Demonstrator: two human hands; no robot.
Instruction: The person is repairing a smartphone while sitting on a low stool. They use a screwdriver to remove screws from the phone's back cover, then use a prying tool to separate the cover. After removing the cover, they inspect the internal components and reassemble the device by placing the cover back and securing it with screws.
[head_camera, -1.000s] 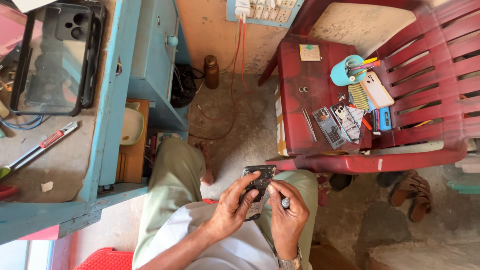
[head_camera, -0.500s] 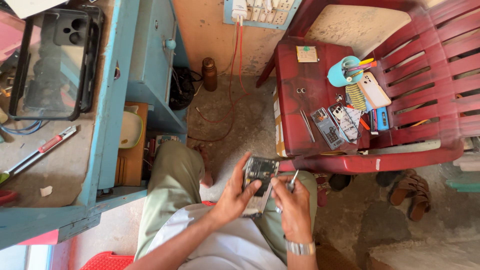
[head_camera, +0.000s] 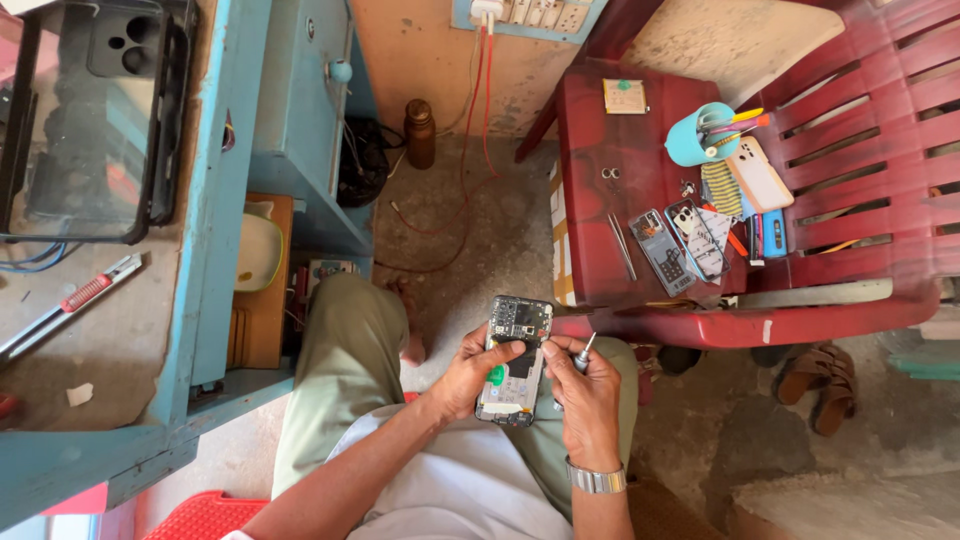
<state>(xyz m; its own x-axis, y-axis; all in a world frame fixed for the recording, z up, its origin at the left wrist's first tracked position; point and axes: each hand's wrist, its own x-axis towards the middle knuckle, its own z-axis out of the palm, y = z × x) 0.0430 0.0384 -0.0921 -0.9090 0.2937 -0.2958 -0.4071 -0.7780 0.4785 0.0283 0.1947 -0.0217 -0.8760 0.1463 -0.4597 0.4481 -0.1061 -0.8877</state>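
Observation:
An opened mobile phone (head_camera: 517, 345) with its back cover off and its circuit board showing is held over my lap. My left hand (head_camera: 468, 375) grips it from the left, thumb across its middle. A small screwdriver (head_camera: 583, 352) sits in my right hand (head_camera: 585, 395), its metal tip pointing up beside the phone's right edge. A metal watch (head_camera: 596, 480) is on my right wrist.
A red plastic chair (head_camera: 850, 130) on the right carries tweezers (head_camera: 621, 245), phone parts (head_camera: 680, 240), a blue cup of tools (head_camera: 697, 135) and a small phone (head_camera: 759, 173). A blue workbench (head_camera: 215, 250) on the left bears a clear phone case (head_camera: 95, 110) and a red cutter (head_camera: 75, 300).
The phone has been lifted and turned upright, so its open board faces me. My right hand has shifted to its right side with the screwdriver raised.

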